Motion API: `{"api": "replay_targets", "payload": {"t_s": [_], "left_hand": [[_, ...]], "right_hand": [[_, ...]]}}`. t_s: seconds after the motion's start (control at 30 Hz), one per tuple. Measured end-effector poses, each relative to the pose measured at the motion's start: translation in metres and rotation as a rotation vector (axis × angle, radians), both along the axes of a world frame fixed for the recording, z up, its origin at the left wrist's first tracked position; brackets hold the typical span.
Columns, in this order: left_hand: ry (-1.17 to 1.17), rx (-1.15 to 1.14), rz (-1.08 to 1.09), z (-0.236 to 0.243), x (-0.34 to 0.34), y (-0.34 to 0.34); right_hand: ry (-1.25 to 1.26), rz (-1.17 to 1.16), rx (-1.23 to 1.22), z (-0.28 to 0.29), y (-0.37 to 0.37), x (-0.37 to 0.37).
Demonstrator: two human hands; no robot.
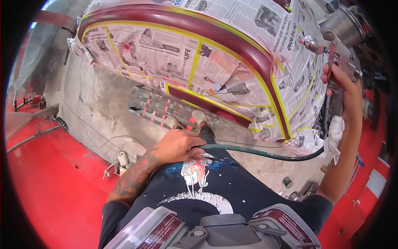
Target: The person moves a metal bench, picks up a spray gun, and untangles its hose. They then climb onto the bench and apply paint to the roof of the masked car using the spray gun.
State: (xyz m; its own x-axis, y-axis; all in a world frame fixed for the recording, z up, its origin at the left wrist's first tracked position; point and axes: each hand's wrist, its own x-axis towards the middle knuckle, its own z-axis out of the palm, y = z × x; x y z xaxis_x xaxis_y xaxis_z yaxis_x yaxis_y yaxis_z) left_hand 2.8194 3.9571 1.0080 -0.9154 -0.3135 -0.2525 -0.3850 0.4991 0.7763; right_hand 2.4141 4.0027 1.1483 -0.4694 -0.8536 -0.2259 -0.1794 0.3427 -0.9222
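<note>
The right hand (345, 79) grips the gun (336, 57), its metal cup (346, 27) just above the fingers; whether the trigger is pulled cannot be told. Below that hand, a white cloth (334, 133) is bunched at the hose (261, 152). The left hand (179, 145) is closed on the hose, in front of the shirt (232, 178). Ahead of both hands is a maroon body (248, 55) masked with newspaper (155, 52) and yellow tape (195, 64).

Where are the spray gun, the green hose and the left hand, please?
Spray gun (341, 58): head view, metal body.
Green hose (265, 154): head view, middle stretch.
Left hand (177, 146): head view, back of the hand.
</note>
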Motion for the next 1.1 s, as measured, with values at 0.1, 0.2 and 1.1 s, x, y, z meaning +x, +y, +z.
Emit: {"api": "replay_targets", "payload": {"t_s": [0.1,0.2,1.1], "left_hand": [[-0.044,-0.017,-0.081,-0.003,-0.009,0.003],[0.029,0.007,-0.14,-0.004,-0.02,0.005],[0.006,0.004,0.045,-0.001,-0.037,-0.003]], "right_hand": [[0.006,-0.062,0.01,0.0,0.028,-0.008],[0.038,-0.217,0.047,0.009,0.055,-0.009],[-0.089,0.108,-0.029,-0.026,-0.016,-0.048]]}}
